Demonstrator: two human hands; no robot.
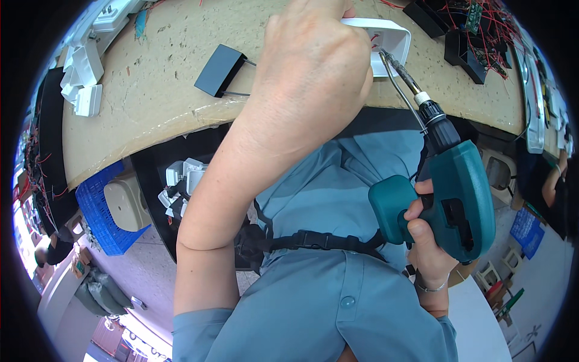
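Observation:
My right hand (433,247) is wrapped round the handle of a green soldering gun (463,187), fingers at its trigger. Its dark tip, with a thin metal feed tube alongside, reaches into a white plastic housing (397,41) at the table's near edge. Red wire ends show inside the housing; the exact contact at the tip is too small to make out. My left hand (319,57) is curled over the housing's left side and grips it, its fingertips mostly hidden. Left of that wrist lies a dark grey box (221,70) with two metal prongs.
Black cases with tangled red wires and a green circuit board (473,17) lie at the far right. White plastic housings (89,99) are piled at the left. Below the table edge are a blue crate (105,208) and a black tray (158,199) with white parts.

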